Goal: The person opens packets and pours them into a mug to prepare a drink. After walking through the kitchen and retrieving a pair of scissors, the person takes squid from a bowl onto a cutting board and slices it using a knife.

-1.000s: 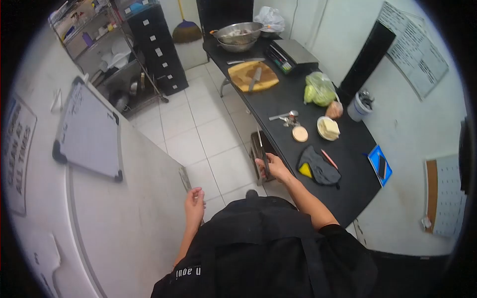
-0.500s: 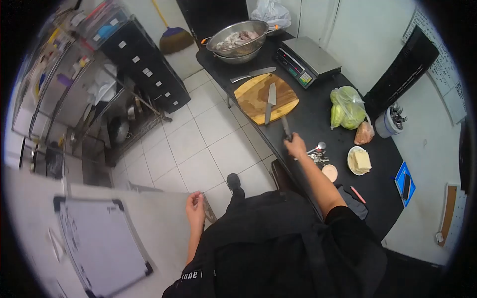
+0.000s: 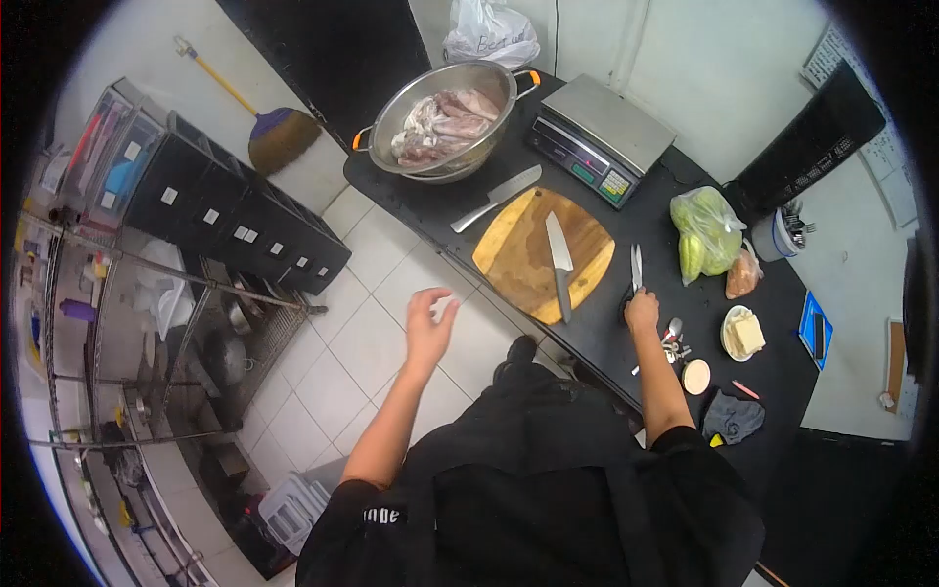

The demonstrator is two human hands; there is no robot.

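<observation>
My right hand point(image 3: 642, 311) is closed around the dark handles of a pair of scissors point(image 3: 637, 262), held low over the black table with the blades pointing away from me. To their left lies a wooden cutting board point(image 3: 509, 249) with a kitchen knife point(image 3: 559, 256) resting across it. A second knife point(image 3: 509, 194) lies on the table beyond the board's left edge. My left hand point(image 3: 430, 328) is raised above the floor at the table's left side, fingers curved and apart, holding nothing.
A steel colander point(image 3: 391, 117) of pale pinkish raw pieces stands at the far end beside a digital scale point(image 3: 597, 142). On the right are bagged green vegetables point(image 3: 706, 235), a white bowl point(image 3: 729, 342) with pale yellow blocks, spoons point(image 3: 673, 333) and a grey cloth point(image 3: 734, 419). Shelves point(image 3: 186, 293) stand left.
The view has swung towards the table and colander. My right hand and the scissors have moved right, away from the board. My left hand has risen and moved forward, its fingers spreading.
</observation>
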